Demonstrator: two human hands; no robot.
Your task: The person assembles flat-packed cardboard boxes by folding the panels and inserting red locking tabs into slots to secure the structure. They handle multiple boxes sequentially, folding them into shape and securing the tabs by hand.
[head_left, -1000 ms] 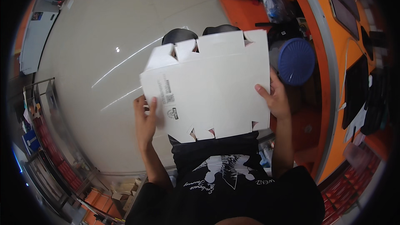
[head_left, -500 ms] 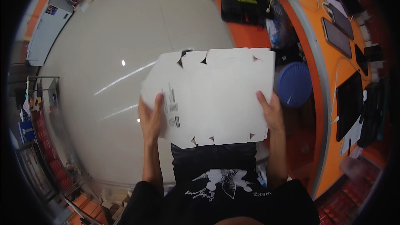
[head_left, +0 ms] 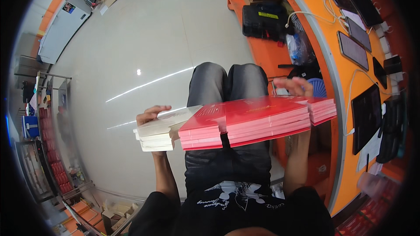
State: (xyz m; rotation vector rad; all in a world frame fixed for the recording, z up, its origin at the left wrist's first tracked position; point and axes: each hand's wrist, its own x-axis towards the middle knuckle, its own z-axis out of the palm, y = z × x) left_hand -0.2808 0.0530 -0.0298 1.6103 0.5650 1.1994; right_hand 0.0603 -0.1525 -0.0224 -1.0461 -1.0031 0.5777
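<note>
A thick stack of flat, die-cut cardboard box blanks (head_left: 267,120) is held level above my thighs, its layered edge facing me. The top face is glossy red, with an off-white flap section (head_left: 159,133) at the left end. My left hand (head_left: 153,114) grips that pale end, fingers bent over the top and wrist below. At the right end, my right hand (head_left: 295,87) supports the stack from the far side; its fingers rise above the red face, loosely bent and blurred. The palm and thumb of my right hand are hidden behind the blanks.
An orange counter (head_left: 334,67) runs along my right, carrying phones, a tablet (head_left: 366,118) and white cables. Under it are a black case (head_left: 264,21) and a blue round lid (head_left: 317,87). A metal rack (head_left: 57,78) stands left; a white cabinet (head_left: 63,24) is far left.
The stack has turned over from its white face to its red face, with its edge now toward me. My right hand has moved up to the far side. My thighs have come into view.
</note>
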